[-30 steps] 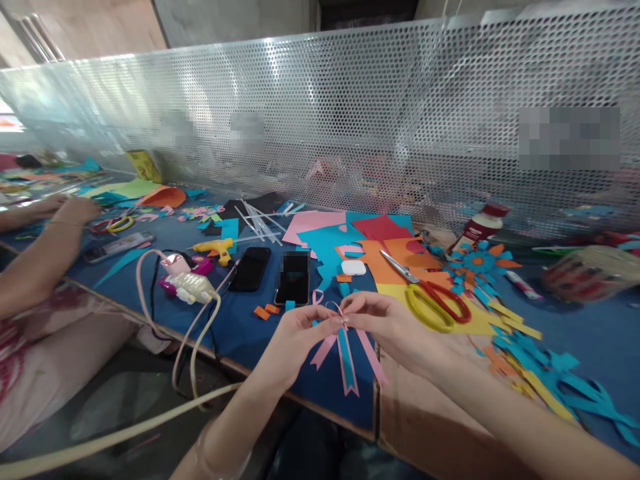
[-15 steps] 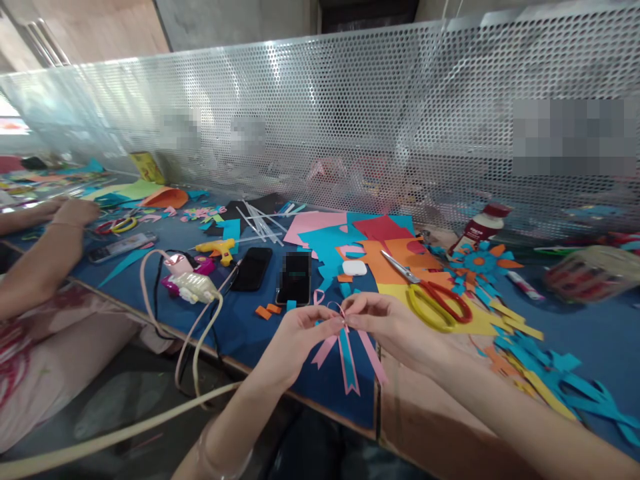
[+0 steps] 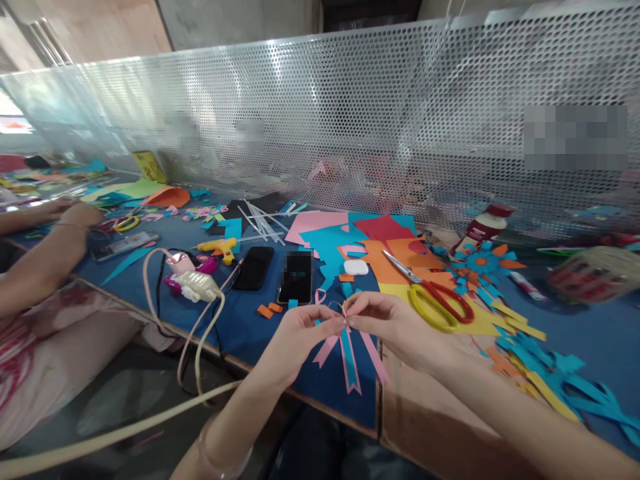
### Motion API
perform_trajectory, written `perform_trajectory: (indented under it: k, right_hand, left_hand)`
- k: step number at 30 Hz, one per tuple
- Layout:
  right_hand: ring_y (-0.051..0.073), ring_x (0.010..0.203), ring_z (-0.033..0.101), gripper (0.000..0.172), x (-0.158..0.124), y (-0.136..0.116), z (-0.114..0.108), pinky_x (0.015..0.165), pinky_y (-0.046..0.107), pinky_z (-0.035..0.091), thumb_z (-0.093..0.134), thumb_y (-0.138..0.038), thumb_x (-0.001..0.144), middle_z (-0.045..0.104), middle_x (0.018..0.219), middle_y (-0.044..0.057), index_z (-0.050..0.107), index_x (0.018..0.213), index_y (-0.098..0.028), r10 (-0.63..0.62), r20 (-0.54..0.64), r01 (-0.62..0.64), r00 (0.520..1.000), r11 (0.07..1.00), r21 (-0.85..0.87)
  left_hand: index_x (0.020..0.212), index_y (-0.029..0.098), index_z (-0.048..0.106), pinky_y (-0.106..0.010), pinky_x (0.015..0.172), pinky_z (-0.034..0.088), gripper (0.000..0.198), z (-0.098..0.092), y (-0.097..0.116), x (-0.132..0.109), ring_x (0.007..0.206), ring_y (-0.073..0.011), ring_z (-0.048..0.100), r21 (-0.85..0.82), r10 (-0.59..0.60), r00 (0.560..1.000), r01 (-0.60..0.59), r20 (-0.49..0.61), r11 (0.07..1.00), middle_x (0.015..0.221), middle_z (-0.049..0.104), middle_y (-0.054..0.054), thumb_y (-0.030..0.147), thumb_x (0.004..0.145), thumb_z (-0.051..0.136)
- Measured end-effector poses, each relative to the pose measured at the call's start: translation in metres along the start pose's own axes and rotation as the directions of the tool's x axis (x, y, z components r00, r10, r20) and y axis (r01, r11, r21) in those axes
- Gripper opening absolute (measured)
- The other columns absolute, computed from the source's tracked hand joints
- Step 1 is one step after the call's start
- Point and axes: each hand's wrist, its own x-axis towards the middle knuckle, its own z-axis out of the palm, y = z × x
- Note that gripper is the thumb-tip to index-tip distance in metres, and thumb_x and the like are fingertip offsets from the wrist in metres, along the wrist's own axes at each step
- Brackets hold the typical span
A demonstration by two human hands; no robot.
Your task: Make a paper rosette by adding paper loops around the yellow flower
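Observation:
Both my hands meet just above the near edge of the blue table (image 3: pixel 250 320). My left hand (image 3: pixel 300 333) and my right hand (image 3: pixel 385 320) each pinch the top of a small paper ribbon piece (image 3: pixel 349 350), made of pink and blue strips whose notched tails hang down below my fingers. A thin pink loop stands up between my fingertips. Red-and-yellow scissors (image 3: pixel 430 297) lie just right of my right hand on orange and yellow paper.
Two dark phones (image 3: pixel 296 277) and a small white case (image 3: pixel 355 267) lie ahead. A yellow glue gun (image 3: pixel 220 247), a pink device with a cream cable (image 3: pixel 193 283), paper flowers (image 3: pixel 480 263), a bottle (image 3: pixel 483 227) and paper scraps crowd the table. Another person's arm (image 3: pixel 45 253) rests at left. A perforated metal screen (image 3: pixel 350 113) stands behind.

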Motion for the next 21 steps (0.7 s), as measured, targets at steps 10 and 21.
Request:
perform_trajectory:
  k: [10, 21]
  right_hand:
    - [0.013, 0.077, 0.058, 0.015, 0.0, -0.0039, 0.002, 0.074, 0.03, 0.046, 0.071, -0.033, 0.076, 0.062, 0.083, 0.0, 0.062, 0.081, -0.021, -0.011, -0.013, 0.009, 1.0, 0.996, -0.087]
    - [0.013, 0.079, 0.058, 0.013, 0.0005, -0.0085, 0.0012, 0.076, 0.031, 0.046, 0.07, -0.032, 0.077, 0.062, 0.085, 0.0, 0.063, 0.079, -0.021, -0.006, 0.007, 0.007, 1.0, 0.993, -0.12]
  left_hand:
    - [0.07, 0.017, 0.071, -0.024, 0.072, 0.041, 0.011, -0.0005, -0.0015, 0.0007, 0.071, -0.0125, 0.055, 0.042, 0.004, 1.0, -0.003, -0.031, 0.999, 0.074, 0.065, 0.0, 0.027, 0.069, 0.076]
    - [0.074, 0.019, 0.072, -0.024, 0.074, 0.042, 0.01, -0.0022, 0.0044, 0.0025, 0.074, -0.0134, 0.058, 0.13, -0.015, 1.0, 0.018, -0.026, 0.991, 0.077, 0.069, -0.001, 0.028, 0.071, 0.074]
